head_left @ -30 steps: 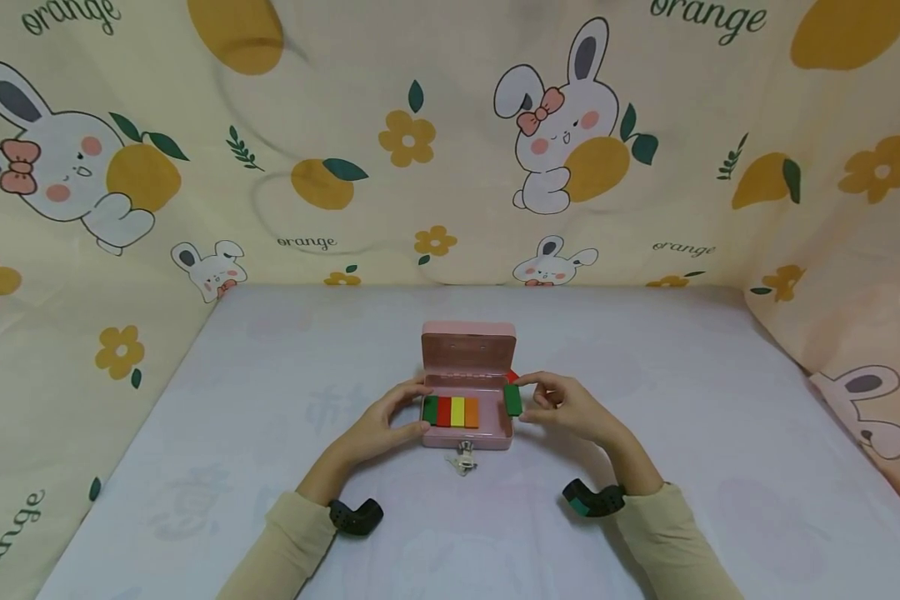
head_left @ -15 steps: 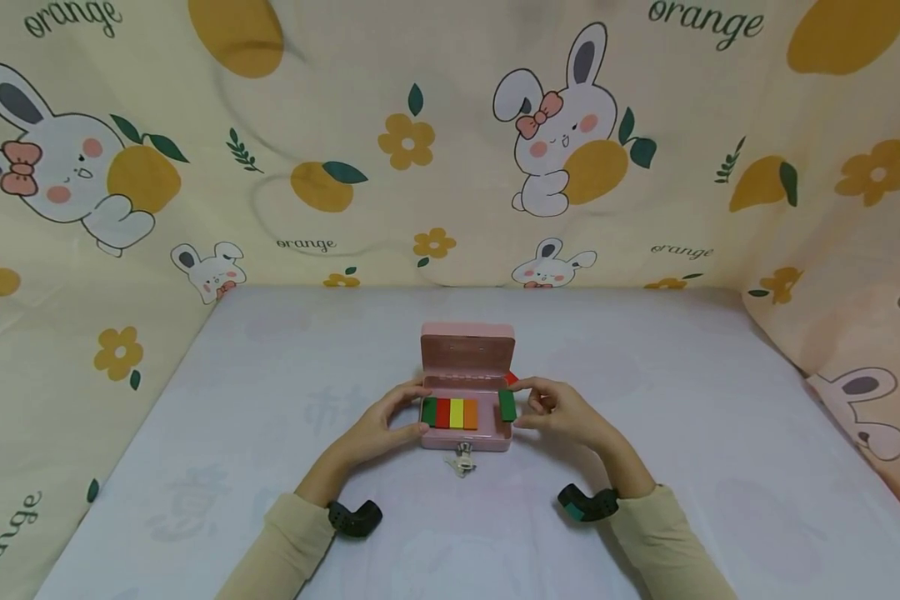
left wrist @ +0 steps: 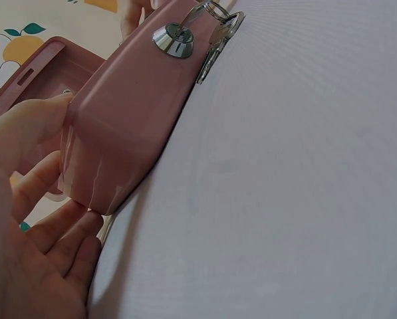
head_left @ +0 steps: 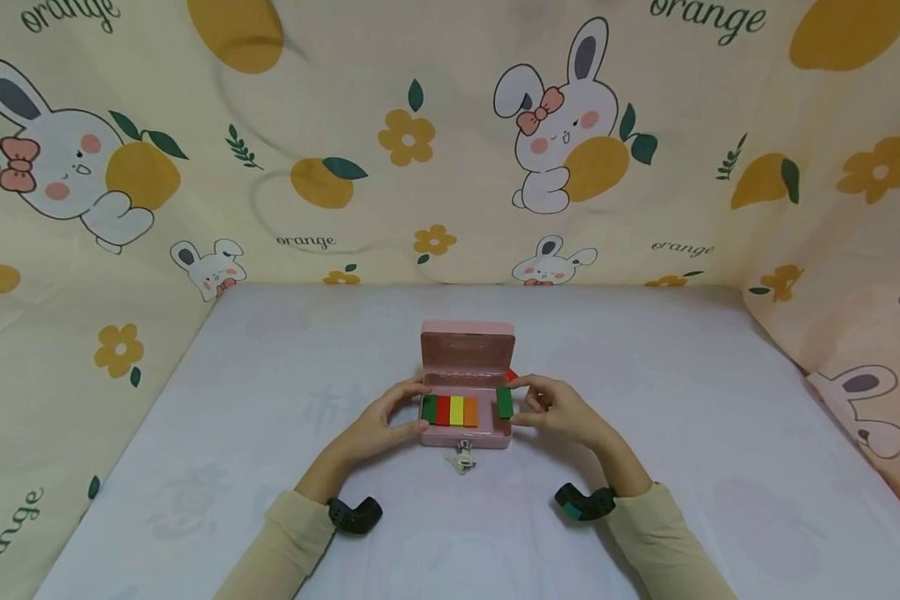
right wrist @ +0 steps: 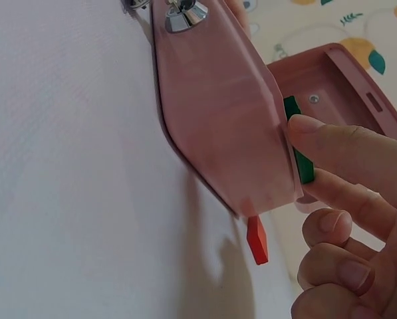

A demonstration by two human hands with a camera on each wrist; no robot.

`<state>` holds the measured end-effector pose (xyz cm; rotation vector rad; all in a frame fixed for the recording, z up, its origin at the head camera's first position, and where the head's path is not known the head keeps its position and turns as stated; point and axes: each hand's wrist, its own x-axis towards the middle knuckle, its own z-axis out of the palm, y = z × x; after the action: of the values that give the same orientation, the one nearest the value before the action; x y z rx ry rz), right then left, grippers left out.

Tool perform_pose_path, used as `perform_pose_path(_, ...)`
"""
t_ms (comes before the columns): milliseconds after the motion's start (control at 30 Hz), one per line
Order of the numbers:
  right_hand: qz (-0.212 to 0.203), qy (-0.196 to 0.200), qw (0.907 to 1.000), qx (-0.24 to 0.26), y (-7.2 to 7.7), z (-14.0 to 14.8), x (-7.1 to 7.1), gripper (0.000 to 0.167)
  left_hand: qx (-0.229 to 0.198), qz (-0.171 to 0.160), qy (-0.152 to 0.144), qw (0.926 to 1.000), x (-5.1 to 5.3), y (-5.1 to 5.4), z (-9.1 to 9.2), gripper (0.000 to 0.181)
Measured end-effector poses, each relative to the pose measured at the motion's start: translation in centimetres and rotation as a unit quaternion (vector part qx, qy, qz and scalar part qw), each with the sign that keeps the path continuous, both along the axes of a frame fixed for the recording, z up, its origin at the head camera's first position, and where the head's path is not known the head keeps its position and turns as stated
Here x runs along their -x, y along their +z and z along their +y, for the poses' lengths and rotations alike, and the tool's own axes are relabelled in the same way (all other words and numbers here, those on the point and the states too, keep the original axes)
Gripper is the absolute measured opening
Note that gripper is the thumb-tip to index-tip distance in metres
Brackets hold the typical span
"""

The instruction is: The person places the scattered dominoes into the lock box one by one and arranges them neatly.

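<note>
So, this green block is pinched between the thumb and finger of my right hand, at the right end of the pink metal box. I think I'm putting it in; next I'd need to lower it softly toward the orange block, left of those fingertips. My left hand grips the other end. A red block is outside, just past my right fingertips.

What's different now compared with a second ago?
The right hand and the green block it pinches moved slightly left, from the right rim of the pink box to just inside it. Nothing was newly gripped or released. The left hand, row of four blocks and open lid stayed put.
</note>
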<state>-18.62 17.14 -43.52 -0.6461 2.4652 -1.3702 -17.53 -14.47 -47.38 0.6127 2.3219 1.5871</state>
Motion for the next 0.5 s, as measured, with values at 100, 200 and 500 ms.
perform_pose_path(100, 0.0, -0.004, 1.0, 0.001, -0.05, -0.07, -0.02, 0.045, 0.001, -0.004, 0.0, 1.0, 0.03, -0.03, 0.0, 0.052)
perform_pose_path(200, -0.004, -0.004, 1.0, 0.006, -0.17, -0.11, -0.03, 0.045, 0.002, -0.005, 0.0, 1.0, 0.04, 0.0, 0.0, 0.052)
perform_pose_path(500, -0.012, -0.009, 0.9997, 0.022, -0.24, -0.56, -0.2, 0.045, -0.006, 0.0, -0.006, 1.0, -0.04, 0.13, -0.07, 0.051)
